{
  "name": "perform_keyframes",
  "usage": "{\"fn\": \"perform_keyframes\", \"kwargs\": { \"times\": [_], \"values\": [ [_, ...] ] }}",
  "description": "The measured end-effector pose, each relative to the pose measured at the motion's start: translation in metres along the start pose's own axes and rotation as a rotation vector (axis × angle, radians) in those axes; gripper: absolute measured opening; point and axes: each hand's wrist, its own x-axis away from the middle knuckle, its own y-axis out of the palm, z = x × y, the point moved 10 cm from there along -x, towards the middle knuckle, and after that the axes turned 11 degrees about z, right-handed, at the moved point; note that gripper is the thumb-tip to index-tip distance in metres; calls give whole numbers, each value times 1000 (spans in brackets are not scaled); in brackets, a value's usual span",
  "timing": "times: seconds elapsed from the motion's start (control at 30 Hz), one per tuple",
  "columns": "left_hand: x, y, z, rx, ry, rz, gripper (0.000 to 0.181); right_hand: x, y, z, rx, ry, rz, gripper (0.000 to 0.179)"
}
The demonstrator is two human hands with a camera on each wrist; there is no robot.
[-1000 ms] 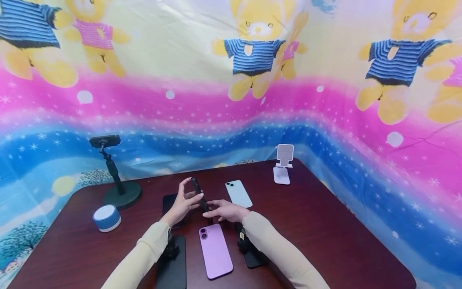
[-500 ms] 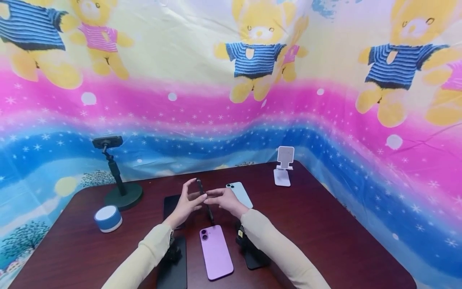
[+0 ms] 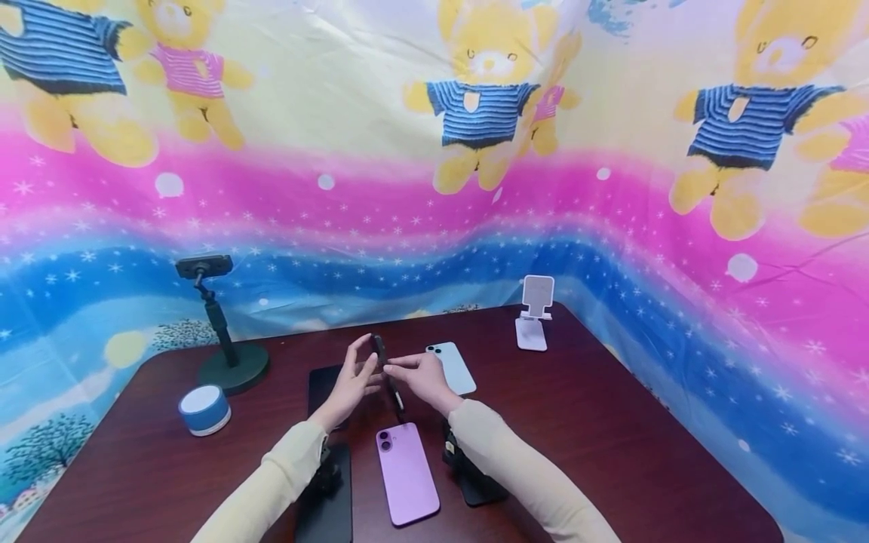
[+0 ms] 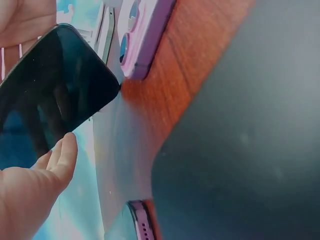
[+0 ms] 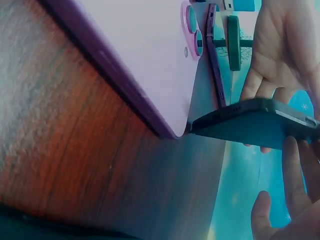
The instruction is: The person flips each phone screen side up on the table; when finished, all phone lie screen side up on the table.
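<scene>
A dark smartphone (image 3: 379, 352) is held up above the table, seen nearly edge-on from the head. My left hand (image 3: 348, 388) grips it from the left, with a finger near its top edge. On the other side is my right hand (image 3: 426, 381), its extended fingertips against the phone. The right wrist view shows those fingers (image 5: 294, 167) at the phone's dark face, with the thumb standing apart. In the left wrist view the phone's glossy dark face (image 4: 60, 85) carries finger reflections. Below the hands, a purple smartphone (image 3: 408, 473) lies back up, with its camera end away from me.
A pale blue phone (image 3: 456, 371) and several black flat devices, one at the front left (image 3: 333, 498), lie around the hands. Behind stand a dark green phone stand (image 3: 231, 362) and a white phone stand (image 3: 536, 298). A blue-and-white cylinder (image 3: 205, 411) is at left.
My right hand has risen from the phone's lower part to its middle. The held phone has shifted slightly right and stands steeper. My left hand has kept its grip.
</scene>
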Motion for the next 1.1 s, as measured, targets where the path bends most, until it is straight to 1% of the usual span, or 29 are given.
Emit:
{"fn": "perform_keyframes", "kwargs": {
  "times": [0.07,0.17,0.27,0.43,0.6,0.7,0.87,1.0,1.1],
  "values": [
    [0,-2,0,-9,6,2,55,-1,-4,-3,39,-33,28,27],
    [1,-6,0,-18,12,16,54,-3,-12,-4,84,-55,72,25],
    [3,-10,0,-23,14,32,55,-5,-17,-1,97,-32,96,26],
    [6,-17,-5,-68,-4,85,52,-6,-19,4,107,-6,105,25],
    [9,-24,-8,-86,-24,124,45,-7,-16,6,126,-12,110,23],
    [10,-27,-9,-76,-33,126,44,-9,-14,9,150,-7,111,23],
    [13,-27,-6,-68,-30,104,47,-11,-10,18,144,51,107,23],
    [16,-24,-8,-56,-34,80,50,-9,-2,27,103,112,60,27],
    [16,-23,-10,-38,-45,78,51,-7,5,30,86,134,18,31]
  ]
}}
